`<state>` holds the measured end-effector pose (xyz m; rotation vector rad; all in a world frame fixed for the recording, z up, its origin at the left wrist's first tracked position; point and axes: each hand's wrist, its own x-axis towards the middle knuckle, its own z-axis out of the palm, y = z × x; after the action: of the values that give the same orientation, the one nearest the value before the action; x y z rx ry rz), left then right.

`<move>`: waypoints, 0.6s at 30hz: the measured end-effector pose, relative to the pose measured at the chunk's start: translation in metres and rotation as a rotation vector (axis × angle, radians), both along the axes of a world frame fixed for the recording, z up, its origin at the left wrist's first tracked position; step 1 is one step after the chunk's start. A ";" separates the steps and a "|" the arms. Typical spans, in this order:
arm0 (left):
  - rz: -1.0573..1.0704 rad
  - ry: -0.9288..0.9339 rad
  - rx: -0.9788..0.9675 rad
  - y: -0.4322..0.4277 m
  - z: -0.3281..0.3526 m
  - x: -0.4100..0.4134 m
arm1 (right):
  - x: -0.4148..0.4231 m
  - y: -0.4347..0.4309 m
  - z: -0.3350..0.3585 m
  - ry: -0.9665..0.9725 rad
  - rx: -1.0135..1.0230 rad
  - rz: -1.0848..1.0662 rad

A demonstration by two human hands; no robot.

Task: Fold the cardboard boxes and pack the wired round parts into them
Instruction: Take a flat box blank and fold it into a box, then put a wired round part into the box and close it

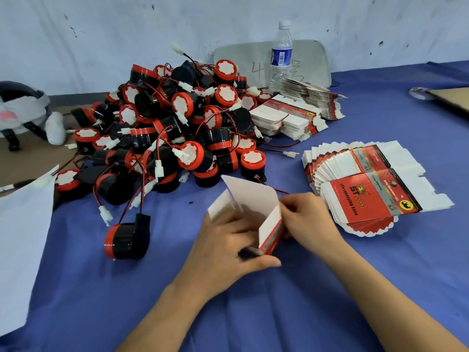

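One half-folded box [253, 212] is held on the blue cloth [253, 313], near the front. It is gripped by the curled fingers of the left hand [228, 250], and its right side is pinched by the right hand [307, 219]. One lone round part [127, 240] is laid to the left. A big pile of round parts [177, 123], too many to count, is heaped behind. Three lots of flat boxes are laid on the right: a fanned stack [368, 194], a middle stack [286, 118] and a far stack [312, 96]. One water bottle [280, 54] is stood by the white wall [101, 34].

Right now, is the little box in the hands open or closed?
Open. The box has its top flap standing up, and its brown inside shows.
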<state>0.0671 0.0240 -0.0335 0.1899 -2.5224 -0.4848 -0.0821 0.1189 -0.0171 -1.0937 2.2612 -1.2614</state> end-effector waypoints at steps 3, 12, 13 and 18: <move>0.086 0.018 -0.003 -0.001 -0.002 -0.005 | -0.007 -0.002 0.006 0.136 -0.159 -0.147; 0.190 0.144 -0.221 0.002 0.003 -0.004 | -0.067 -0.084 0.063 0.523 0.247 0.444; 0.188 0.192 -0.226 0.001 0.004 -0.003 | -0.071 -0.092 0.061 0.553 0.357 0.553; 0.172 0.479 0.032 0.000 0.003 -0.003 | -0.085 -0.109 0.046 0.583 0.518 0.560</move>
<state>0.0646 0.0238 -0.0305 0.2658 -2.0132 -0.4409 -0.1667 0.0102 0.0287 -1.8432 2.1887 -0.1237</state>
